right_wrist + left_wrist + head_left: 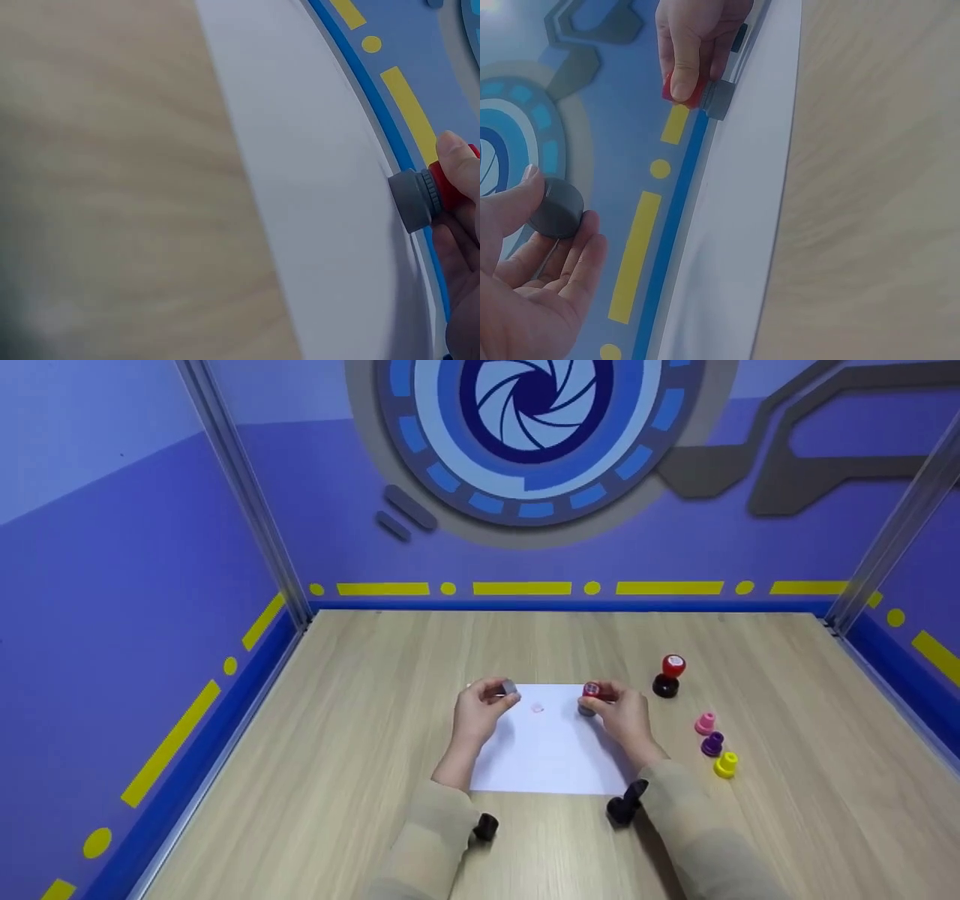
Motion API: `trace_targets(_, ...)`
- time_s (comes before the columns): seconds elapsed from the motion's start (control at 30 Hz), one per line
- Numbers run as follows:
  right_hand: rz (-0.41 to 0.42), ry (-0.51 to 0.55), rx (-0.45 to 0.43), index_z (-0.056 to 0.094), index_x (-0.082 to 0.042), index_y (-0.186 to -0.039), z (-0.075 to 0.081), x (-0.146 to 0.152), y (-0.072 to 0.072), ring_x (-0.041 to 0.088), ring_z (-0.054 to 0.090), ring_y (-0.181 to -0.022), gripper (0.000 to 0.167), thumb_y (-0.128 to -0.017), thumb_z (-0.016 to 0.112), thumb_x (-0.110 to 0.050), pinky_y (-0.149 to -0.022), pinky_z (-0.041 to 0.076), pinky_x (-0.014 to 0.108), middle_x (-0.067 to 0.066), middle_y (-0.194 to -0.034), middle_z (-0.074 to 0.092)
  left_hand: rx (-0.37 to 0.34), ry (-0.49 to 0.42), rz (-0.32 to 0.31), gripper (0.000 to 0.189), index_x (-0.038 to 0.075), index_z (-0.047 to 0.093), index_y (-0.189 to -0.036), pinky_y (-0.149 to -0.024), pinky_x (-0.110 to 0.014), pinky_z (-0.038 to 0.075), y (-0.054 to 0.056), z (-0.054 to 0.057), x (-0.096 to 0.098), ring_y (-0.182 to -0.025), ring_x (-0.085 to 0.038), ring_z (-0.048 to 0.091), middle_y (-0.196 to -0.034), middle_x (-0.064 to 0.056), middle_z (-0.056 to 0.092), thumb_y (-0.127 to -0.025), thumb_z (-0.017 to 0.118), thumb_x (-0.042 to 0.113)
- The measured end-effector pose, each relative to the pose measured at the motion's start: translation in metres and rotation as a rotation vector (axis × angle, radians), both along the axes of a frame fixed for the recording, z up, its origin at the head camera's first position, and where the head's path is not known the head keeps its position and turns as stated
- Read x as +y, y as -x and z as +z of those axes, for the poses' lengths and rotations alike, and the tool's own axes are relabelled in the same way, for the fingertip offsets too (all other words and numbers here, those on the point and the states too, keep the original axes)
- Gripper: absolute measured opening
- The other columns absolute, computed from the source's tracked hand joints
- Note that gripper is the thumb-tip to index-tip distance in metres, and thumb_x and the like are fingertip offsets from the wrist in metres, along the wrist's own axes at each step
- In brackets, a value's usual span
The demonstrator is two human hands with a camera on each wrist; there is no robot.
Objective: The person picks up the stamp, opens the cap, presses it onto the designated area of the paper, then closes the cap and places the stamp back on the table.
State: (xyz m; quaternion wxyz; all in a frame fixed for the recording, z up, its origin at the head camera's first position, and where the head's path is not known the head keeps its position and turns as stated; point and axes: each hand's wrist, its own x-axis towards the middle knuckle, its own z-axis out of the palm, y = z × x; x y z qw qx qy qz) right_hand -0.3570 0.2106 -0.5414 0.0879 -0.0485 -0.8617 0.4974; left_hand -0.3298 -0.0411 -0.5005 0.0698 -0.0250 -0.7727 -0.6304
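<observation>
Left hand: your left hand (pixel 478 711) pinches a gray cap (pixel 557 208) between thumb and fingertips, over the upper left corner of the paper.
Right hand: your right hand (pixel 627 715) pinches the red handle of a red-and-gray stamp (pixel 426 193), thumb laid along the red; its gray end points down at the upper right of the sheet, though you cannot tell whether it touches.
Paper: the white sheet (pixel 551 757) lies flat on the wooden table (pixel 360 720); a faint pinkish mark (pixel 537 708) shows near its top edge, between your hands.
Right side: a red-and-black stamp (pixel 667 678) stands upright beyond your right hand; nearer you, pink (pixel 705 724), purple (pixel 713 744) and yellow (pixel 726 766) pieces form a slanting row, each near the next.
</observation>
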Motion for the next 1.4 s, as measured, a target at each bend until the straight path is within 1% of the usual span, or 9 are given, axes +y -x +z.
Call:
trace_targets(0.4,0.007,0.004,-0.033,0.068,-0.002,-0.128,0.003,0.0,0.001,0.03,0.066,-0.116,0.042,-0.091,0.08,-0.019,-0.102,0.054,0.042,0.019,-0.122,0.071,-0.009,-0.012,-0.006,0.033,0.002,0.072,-0.121,-0.092,-0.031,0.061,0.001,-0.001,0.0,-0.106,-0.022,0.07,-0.118,-0.014,0.073,-0.09,0.08,0.011)
trace_targets(0.53,0.006,-0.001,-0.002,0.069,-0.001,-0.127,0.005,-0.001,0.002,0.032,0.067,-0.115,0.042,-0.091,0.08,-0.019,-0.101,0.054,0.044,0.02,-0.121,0.072,-0.006,-0.015,-0.001,0.034,0.002,0.071,-0.121,-0.093,-0.032,0.061,0.001,0.001,0.001,-0.108,-0.024,0.07,-0.119,-0.014,0.073,-0.09,0.08,0.012)
trace_targets(0.87,-0.003,0.012,-0.022,0.069,0.0,-0.127,0.006,-0.001,0.001,0.032,0.067,-0.112,0.042,-0.091,0.08,-0.018,-0.099,0.055,0.043,0.022,-0.12,0.072,-0.006,-0.006,-0.001,0.035,0.002,0.072,-0.121,-0.093,-0.032,0.061,-0.001,0.0,0.003,-0.106,-0.024,0.071,-0.118,-0.015,0.073,-0.089,0.081,0.015)
trace_targets(0.93,-0.02,0.057,-0.003,0.07,0.0,-0.125,0.01,0.0,0.002,0.026,0.068,-0.107,0.041,-0.09,0.081,-0.018,-0.094,0.055,0.032,0.021,-0.118,0.073,-0.014,-0.006,0.006,0.035,0.002,0.072,-0.121,-0.094,-0.032,0.061,-0.002,-0.001,0.003,-0.107,-0.024,0.07,-0.118,-0.014,0.073,-0.089,0.081,0.015)
trace_targets(1.03,-0.104,0.235,0.075,0.071,0.001,-0.122,0.025,0.003,0.0,0.01,0.069,-0.095,0.04,-0.088,0.083,-0.016,-0.085,0.054,0.018,0.005,-0.103,0.077,-0.023,-0.01,0.005,0.036,0.002,0.071,-0.122,-0.094,-0.032,0.061,-0.003,-0.002,0.005,-0.107,-0.024,0.07,-0.118,-0.014,0.073,-0.09,0.081,0.014)
trace_targets(1.13,-0.151,0.56,0.128,0.067,0.001,-0.13,0.046,0.006,-0.008,-0.004,0.066,-0.088,0.044,-0.092,0.079,-0.018,-0.082,0.056,0.01,-0.015,-0.091,0.074,-0.018,-0.026,-0.014,0.037,0.001,0.07,-0.123,-0.093,-0.031,0.061,-0.004,-0.001,0.008,-0.106,-0.023,0.07,-0.119,-0.015,0.072,-0.09,0.081,0.014)
trace_targets(1.2,-0.123,0.814,0.087,0.064,-0.004,-0.134,0.057,0.007,-0.015,-0.003,0.067,-0.092,0.044,-0.095,0.075,-0.021,-0.087,0.057,0.012,-0.02,-0.089,0.073,-0.015,-0.042,-0.028,0.036,0.001,0.07,-0.122,-0.092,-0.031,0.061,-0.005,0.0,0.009,-0.105,-0.022,0.07,-0.119,-0.014,0.073,-0.09,0.081,0.013)
trace_targets(1.27,-0.064,1.036,-0.002,0.065,-0.014,-0.129,0.062,0.007,-0.023,0.001,0.068,-0.097,0.034,-0.098,0.069,-0.025,-0.091,0.057,0.014,-0.017,-0.094,0.074,-0.017,-0.045,-0.044,0.036,0.004,0.071,-0.123,-0.092,-0.03,0.061,-0.006,0.001,0.012,-0.105,-0.02,0.07,-0.12,-0.013,0.073,-0.09,0.08,0.013)
trace_targets(1.4,0.072,1.267,-0.115,0.07,-0.021,-0.101,0.058,0.0,-0.033,0.007,0.069,-0.099,0.008,-0.1,0.063,-0.025,-0.094,0.055,0.016,-0.009,-0.099,0.075,-0.003,-0.044,-0.082,0.036,0.006,0.072,-0.123,-0.09,-0.029,0.061,-0.008,0.002,0.017,-0.104,-0.02,0.071,-0.117,-0.012,0.073,-0.09,0.081,0.015)
